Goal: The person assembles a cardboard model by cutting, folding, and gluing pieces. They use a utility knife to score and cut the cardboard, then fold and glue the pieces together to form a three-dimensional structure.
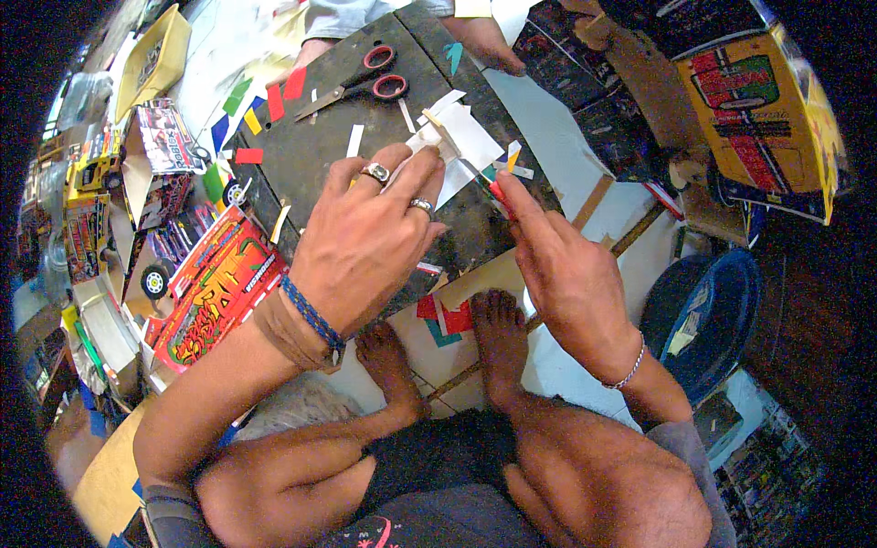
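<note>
My left hand [370,228] has its fingers closed on a small white card piece [429,139], pressing it down on the dark board. A thin pale strip lies along the piece's upper end. In my right hand [571,279] is a red-handled cutter knife [497,190], its thin blade pointing up and left at the card. My index finger lies along its handle. Under and beside the blade rests a sheet of white paper [473,137]. Beyond my left hand, scissors [352,84] with black and red handles lie spread apart on the dark board [292,151].
Red, blue, green and yellow scraps [248,156] lie along the board's left edge. Further left are a red printed truck panel [219,292] and toy trucks. At right stand a blue basin [703,320] and a yellow carton [767,119]. Another person's foot [489,41] is at the far edge.
</note>
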Available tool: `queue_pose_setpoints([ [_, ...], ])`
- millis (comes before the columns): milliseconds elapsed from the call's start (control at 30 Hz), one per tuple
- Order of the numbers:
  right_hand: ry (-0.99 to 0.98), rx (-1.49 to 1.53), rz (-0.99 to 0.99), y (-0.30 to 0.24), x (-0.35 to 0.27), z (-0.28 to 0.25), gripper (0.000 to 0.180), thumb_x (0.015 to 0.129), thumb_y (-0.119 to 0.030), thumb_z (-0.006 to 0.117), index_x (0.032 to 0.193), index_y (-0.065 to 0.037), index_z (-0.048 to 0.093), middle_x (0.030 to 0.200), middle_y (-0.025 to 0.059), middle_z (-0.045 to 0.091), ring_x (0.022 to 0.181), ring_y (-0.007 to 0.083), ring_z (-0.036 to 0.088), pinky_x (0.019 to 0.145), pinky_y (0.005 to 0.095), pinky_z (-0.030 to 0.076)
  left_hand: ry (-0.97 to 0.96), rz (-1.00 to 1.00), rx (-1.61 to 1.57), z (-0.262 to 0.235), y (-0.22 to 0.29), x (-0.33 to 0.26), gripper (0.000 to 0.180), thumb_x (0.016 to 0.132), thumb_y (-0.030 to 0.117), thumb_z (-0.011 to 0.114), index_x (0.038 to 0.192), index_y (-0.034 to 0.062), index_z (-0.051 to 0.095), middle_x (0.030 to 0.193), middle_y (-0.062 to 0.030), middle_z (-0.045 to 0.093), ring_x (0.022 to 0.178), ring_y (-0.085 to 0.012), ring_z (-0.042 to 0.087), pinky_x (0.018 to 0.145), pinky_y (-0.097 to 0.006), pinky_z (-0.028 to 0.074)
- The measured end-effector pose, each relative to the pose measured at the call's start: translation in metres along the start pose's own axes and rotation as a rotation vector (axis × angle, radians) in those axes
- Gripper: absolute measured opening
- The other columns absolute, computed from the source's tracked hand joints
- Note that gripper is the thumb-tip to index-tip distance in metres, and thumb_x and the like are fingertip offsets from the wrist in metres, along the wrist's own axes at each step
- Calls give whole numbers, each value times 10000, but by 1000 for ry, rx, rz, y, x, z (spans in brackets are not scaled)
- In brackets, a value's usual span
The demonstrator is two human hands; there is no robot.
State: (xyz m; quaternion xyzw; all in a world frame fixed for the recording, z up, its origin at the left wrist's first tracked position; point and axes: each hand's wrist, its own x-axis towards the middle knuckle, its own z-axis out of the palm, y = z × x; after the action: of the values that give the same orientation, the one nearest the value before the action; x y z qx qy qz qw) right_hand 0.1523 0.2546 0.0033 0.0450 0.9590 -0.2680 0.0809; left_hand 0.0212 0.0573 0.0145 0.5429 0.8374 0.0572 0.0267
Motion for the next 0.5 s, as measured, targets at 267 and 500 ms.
queue_pose_setpoints([
  [267, 40, 4, -24, 0, 1, 2, 688, 950, -127, 594, 1576, -198, 319, 859, 151, 609, 685, 380, 661, 607, 489, 560, 0, -11, 58, 1, 2, -1, 391, 873, 290, 692, 1110, -20, 710, 1292, -94, 579, 1240, -255, 535, 1031, -437, 393],
  [500, -26, -61, 0, -4, 3, -2, 716, 929, -87, 577, 1583, -181, 301, 899, 167, 624, 696, 385, 678, 598, 479, 568, -10, -2, 47, 1, 1, 0, 388, 896, 277, 678, 1154, -13, 695, 1303, -92, 580, 1238, -254, 540, 1020, -442, 415],
])
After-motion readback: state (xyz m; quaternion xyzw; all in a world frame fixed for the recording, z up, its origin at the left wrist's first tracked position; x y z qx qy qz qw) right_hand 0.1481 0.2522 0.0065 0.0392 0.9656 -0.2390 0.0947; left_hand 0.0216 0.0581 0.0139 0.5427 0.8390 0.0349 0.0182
